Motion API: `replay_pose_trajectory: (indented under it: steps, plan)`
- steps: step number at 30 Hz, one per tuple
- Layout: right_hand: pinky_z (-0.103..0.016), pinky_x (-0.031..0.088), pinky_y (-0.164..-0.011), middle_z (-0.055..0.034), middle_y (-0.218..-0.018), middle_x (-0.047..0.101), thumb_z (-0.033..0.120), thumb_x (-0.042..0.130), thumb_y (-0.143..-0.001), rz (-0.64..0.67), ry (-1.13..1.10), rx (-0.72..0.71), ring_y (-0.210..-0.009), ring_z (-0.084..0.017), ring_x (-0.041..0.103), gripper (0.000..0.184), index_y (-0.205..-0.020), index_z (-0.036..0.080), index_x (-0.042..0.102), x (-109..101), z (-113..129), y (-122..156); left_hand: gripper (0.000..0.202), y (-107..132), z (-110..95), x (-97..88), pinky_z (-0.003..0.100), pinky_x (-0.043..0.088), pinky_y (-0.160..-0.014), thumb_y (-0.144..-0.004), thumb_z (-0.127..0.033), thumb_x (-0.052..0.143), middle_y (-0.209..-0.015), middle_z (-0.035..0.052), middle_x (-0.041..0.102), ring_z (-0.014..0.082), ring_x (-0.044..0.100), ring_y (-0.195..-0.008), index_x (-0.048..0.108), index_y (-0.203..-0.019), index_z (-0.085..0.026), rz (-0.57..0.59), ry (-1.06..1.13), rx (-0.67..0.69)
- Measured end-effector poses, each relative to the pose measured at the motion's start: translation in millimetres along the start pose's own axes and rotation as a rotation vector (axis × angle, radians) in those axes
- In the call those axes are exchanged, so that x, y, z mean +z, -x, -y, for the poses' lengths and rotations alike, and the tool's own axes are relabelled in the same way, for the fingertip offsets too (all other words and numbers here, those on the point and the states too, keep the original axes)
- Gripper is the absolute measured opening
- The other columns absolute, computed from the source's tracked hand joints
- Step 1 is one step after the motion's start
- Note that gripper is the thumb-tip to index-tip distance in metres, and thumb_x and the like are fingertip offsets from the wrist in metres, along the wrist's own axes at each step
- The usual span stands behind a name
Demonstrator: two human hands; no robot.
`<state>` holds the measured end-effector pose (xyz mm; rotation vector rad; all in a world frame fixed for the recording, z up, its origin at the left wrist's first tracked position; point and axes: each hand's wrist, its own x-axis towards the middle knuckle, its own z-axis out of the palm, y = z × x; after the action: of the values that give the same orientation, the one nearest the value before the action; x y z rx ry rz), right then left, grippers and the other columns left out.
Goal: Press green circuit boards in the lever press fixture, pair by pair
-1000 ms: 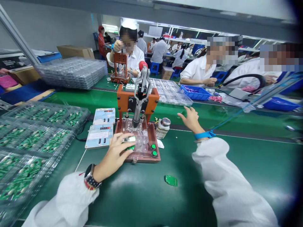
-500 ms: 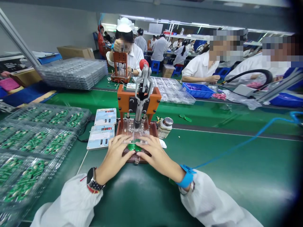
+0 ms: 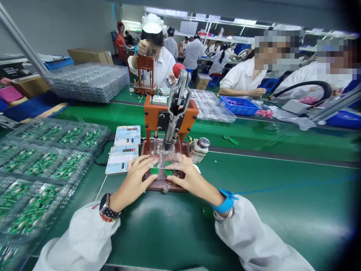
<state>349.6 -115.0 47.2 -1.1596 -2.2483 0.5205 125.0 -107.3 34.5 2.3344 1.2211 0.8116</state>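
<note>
In front of me stands an orange toggle press (image 3: 171, 116) with a metal lever and a red ball knob (image 3: 179, 70). Beneath its clear plastic plate lies the brown base (image 3: 165, 185). Two small green circuit boards sit at the front of the base, side by side with a gap between them. My left hand (image 3: 138, 174) has thumb and fingers closed around the edges of the left circuit board (image 3: 154, 170). The right circuit board (image 3: 168, 170) is between the thumb and fingers of my right hand (image 3: 188, 173). Some fingertips are partly behind the clear plate.
Left of the press are two display boxes (image 3: 123, 160) and clear trays (image 3: 60, 180) of green boards. A white-labelled bottle (image 3: 200, 149) stands close on the right. A loose green board (image 3: 208, 212) lies near my right wrist. Co-workers sit beyond the green conveyor strip (image 3: 254, 139).
The two green circuit boards were close together at the middle; now they are apart, one by each hand. My hands have spread slightly, and the view has shifted a little.
</note>
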Motion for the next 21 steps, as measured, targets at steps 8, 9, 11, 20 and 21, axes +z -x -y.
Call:
replay_pose_trajectory:
  steps: [8,9,11,20,21]
  plan:
    - [-0.048,0.037,-0.1,-0.0049,-0.124,0.057,0.026,0.066,-0.084,0.007,0.145,0.04,-0.121,-0.026,0.043,0.018,-0.102,0.024,0.065,-8,4,2,0.04,-2,8,3.5,0.049,0.029,-0.108,-0.09,-0.028,0.056,-0.132,0.0069,0.054,0.0267,0.039,-0.129,0.051,-0.13,-0.027,-0.003,0.143,-0.02]
    - [-0.048,0.037,-0.1,-0.0046,-0.124,0.057,0.027,0.065,-0.086,0.012,0.164,0.033,-0.122,-0.026,0.042,0.017,-0.102,0.024,0.065,-8,5,3,0.04,-2,8,3.9,0.049,0.028,-0.108,-0.09,-0.028,0.056,-0.133,0.007,0.053,0.0268,0.039,-0.129,0.051,-0.13,-0.027,0.003,0.144,-0.019]
    - [-0.048,0.038,-0.098,-0.0045,-0.125,0.057,0.027,0.062,-0.087,-0.002,0.193,0.03,-0.122,-0.026,0.042,0.018,-0.104,0.023,0.065,-7,8,4,0.04,-2,7,4.4,0.049,0.027,-0.109,-0.09,-0.028,0.055,-0.135,0.007,0.051,0.0271,0.037,-0.131,0.05,-0.13,-0.027,0.027,0.124,-0.008]
    - [-0.054,0.039,-0.098,-0.0079,-0.129,0.056,0.025,0.052,-0.092,-0.066,0.279,0.03,-0.125,-0.031,0.041,0.021,-0.107,0.019,0.065,0,14,13,0.04,-2,4,2.6,0.049,0.027,-0.107,-0.09,-0.027,0.054,-0.132,0.0077,0.053,0.0285,0.038,-0.129,0.049,-0.13,-0.026,0.007,0.024,-0.01]
    - [-0.053,0.041,-0.097,-0.0077,-0.127,0.057,0.023,0.051,-0.092,-0.073,0.249,0.033,-0.124,-0.03,0.044,0.021,-0.108,0.02,0.065,-8,13,11,0.04,-3,5,2.6,0.05,0.027,-0.106,-0.09,-0.028,0.055,-0.132,0.0078,0.052,0.0289,0.037,-0.129,0.049,-0.13,-0.026,0.014,0.03,-0.02]
